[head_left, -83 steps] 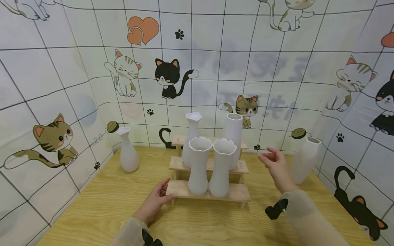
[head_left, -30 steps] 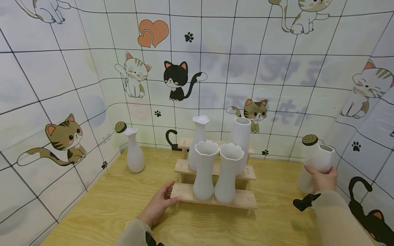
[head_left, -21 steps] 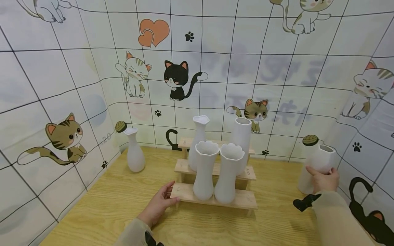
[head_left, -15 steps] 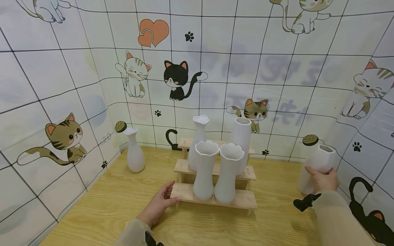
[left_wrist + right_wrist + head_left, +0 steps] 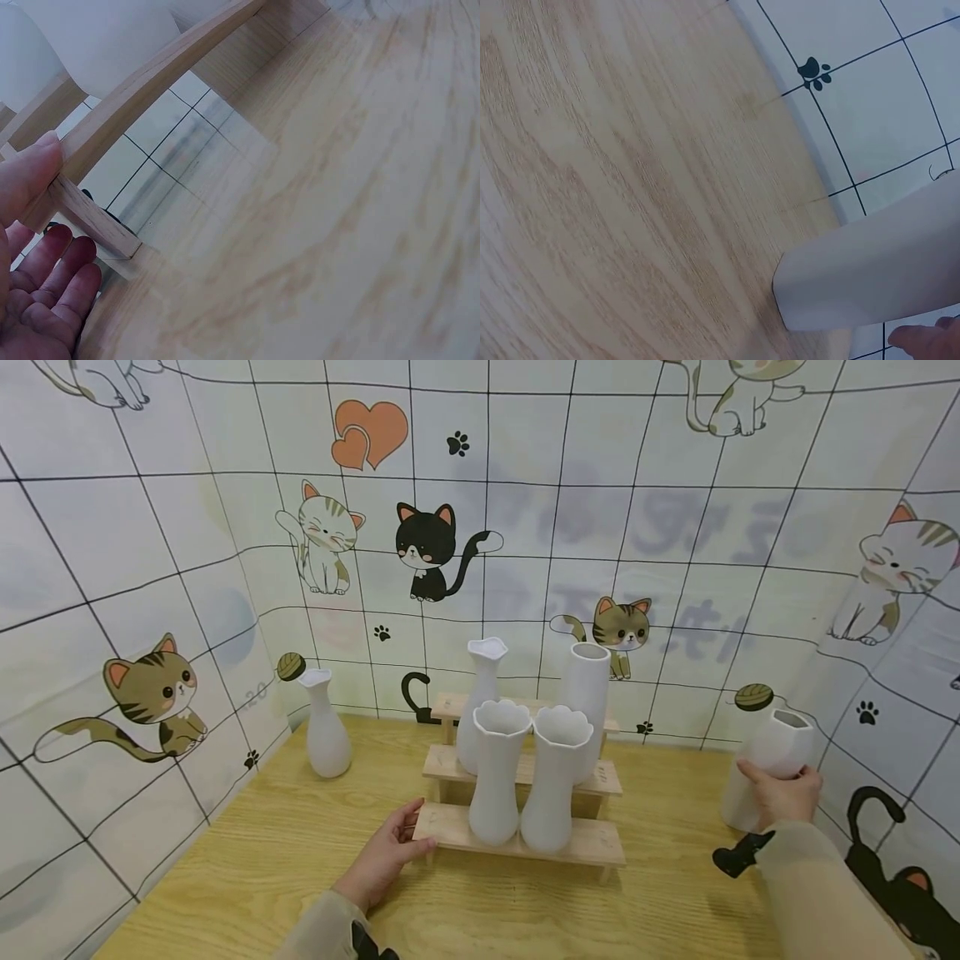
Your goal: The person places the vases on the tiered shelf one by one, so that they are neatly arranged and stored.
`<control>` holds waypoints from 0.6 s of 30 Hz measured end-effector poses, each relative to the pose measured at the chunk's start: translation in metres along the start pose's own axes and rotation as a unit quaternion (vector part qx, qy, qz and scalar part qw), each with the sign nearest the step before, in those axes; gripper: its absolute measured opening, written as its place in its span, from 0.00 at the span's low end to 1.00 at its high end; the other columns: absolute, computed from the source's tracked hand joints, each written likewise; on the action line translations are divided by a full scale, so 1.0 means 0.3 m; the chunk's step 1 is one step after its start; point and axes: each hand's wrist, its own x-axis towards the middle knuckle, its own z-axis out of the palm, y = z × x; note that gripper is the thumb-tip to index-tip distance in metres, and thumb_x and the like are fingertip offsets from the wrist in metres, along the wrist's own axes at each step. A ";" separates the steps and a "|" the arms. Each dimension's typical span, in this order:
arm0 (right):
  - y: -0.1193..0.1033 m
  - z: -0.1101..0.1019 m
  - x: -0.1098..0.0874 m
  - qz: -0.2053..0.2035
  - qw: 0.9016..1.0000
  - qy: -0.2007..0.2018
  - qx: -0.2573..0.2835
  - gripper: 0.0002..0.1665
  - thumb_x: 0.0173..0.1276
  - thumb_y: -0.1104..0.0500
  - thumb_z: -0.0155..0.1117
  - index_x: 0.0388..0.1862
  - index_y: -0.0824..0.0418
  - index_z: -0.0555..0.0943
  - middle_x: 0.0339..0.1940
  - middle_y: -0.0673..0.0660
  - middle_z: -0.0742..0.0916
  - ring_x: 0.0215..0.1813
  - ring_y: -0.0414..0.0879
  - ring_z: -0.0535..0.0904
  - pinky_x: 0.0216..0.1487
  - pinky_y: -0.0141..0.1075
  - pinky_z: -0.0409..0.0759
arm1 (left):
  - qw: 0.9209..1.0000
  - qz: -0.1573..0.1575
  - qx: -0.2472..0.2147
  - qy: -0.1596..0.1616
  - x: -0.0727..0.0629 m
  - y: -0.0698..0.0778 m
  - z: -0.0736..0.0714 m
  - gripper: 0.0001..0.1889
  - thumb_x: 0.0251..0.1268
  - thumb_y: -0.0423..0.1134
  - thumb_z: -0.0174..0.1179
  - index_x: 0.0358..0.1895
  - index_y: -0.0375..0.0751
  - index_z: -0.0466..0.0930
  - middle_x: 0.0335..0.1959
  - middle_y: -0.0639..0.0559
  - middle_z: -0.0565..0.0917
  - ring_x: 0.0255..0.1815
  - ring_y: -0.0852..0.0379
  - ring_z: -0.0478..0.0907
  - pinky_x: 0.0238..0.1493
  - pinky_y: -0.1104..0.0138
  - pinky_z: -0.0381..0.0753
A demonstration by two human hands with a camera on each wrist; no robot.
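At the right, my right hand [image 5: 783, 795] grips a white faceted vase [image 5: 780, 743] round its body, thumb on its left side and fingers on its right. The right wrist view shows the lower part of this vase [image 5: 855, 277] at the table surface, with a fingertip beside it. My left hand [image 5: 378, 860] holds the left end of a three-step wooden stand [image 5: 588, 839], thumb at the lowest step's edge and fingers round its end by the leg. Two white scalloped-rim vases [image 5: 495, 777] stand side by side on that lowest step.
Behind them on the stand are a slim-necked white vase [image 5: 483, 693] and a straight cylindrical white one [image 5: 588, 693]. Another slim-necked vase [image 5: 327, 735] stands at the table's back left. A cat-print sheet [image 5: 525, 527] encloses the wooden table [image 5: 247, 868].
My right hand has moved right from beside the stand to the faceted vase and taken hold of it. The left hand keeps its place on the stand. The head view has shifted slightly.
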 end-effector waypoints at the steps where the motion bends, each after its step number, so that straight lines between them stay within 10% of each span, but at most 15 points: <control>1: 0.000 0.002 -0.001 0.000 1.000 0.001 -0.001 0.64 0.56 0.47 0.74 0.78 0.50 0.40 0.78 0.55 0.52 0.76 0.54 0.49 0.71 0.55 0.50 | 1.000 -0.001 0.000 0.000 -0.001 0.002 0.000 0.42 0.62 0.38 0.66 0.75 0.39 0.50 0.65 0.39 0.66 0.59 0.49 0.68 0.58 0.59 0.68; 18: 0.054 -0.004 0.010 -0.034 0.998 -0.004 -0.051 0.64 0.57 0.52 0.73 0.78 0.50 0.38 0.78 0.60 0.50 0.76 0.59 0.48 0.68 0.60 0.53 | 1.000 -0.001 -0.005 0.002 0.000 0.008 0.003 0.42 0.62 0.37 0.66 0.75 0.38 0.51 0.65 0.39 0.67 0.58 0.49 0.68 0.55 0.62 0.70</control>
